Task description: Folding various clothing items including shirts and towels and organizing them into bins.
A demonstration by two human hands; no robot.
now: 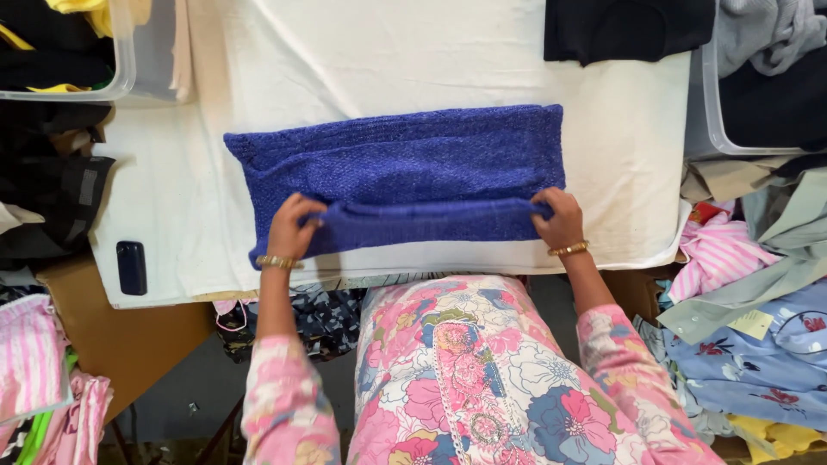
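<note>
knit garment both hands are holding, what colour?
Solid royal blue knit garment, no pattern, held at its near edge by the left hand and right hand; head view.

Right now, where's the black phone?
Head view: the black phone lies on the white table cover at its near-left corner, left of the blue knit sweater and the left hand.

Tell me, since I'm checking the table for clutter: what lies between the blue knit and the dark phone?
Only bare white table cover separates the blue knit from the dark phone, seen in the head view.
</note>
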